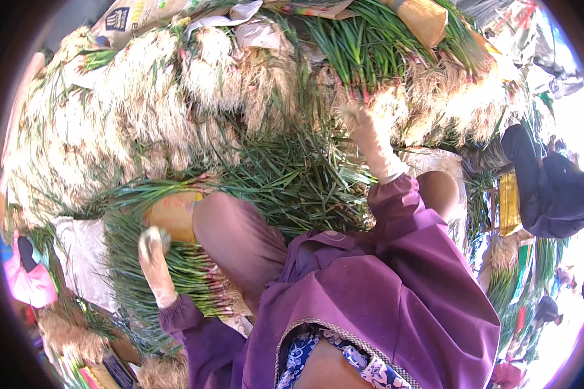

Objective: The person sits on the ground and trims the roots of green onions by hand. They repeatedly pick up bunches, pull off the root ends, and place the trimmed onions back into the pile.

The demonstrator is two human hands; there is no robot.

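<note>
My right hand, in a pale glove, reaches forward to the roots and reddish stem ends of the green onions in the far pile. Its fingertips are blurred against the pale roots, so their grip is unclear. My left hand, also gloved, is over a row of green onions with pinkish stems, left of my knee. Its fingers look bunched, but blur hides whether they hold anything. Beside that hand, a yellow-brown packet or board lies among the leaves, with a few onions across its top.
A long heap of root bundles runs across the far left. Loose green leaves cover the ground between my knees. A white sack lies at left. A dark-clothed person is at right, and pink clothing shows at far left.
</note>
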